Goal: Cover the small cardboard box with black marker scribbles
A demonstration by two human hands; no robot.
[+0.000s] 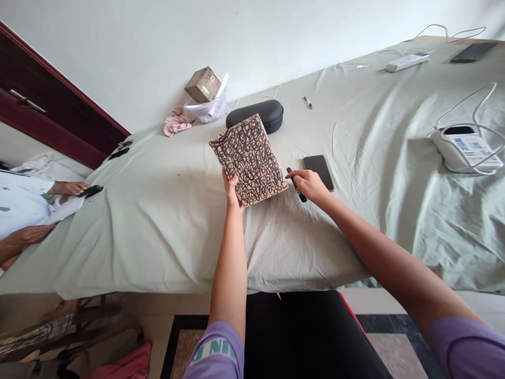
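Observation:
My left hand [232,190] grips the lower left edge of a piece of brown cardboard [252,163], its thumb lying on the front face. Black looping scribbles cover that face, and the cardboard is held tilted above the cloth. Just right of its lower corner, my right hand [310,184] is closed on a black marker [301,196], whose dark end points up toward the cardboard. A dark phone [319,169] lies on the cloth right behind my right hand. Behind the cardboard sits a black zip case [272,113], partly hidden by it.
A pale green cloth [177,210] covers the table. At the back are a plastic basket [211,109] with a cardboard box [202,84], a pink cloth [177,122] and a small pen [307,102]. Rightward stand a white device [465,150] with cables and a power strip [407,62]. Another person's hands [74,188] are far left.

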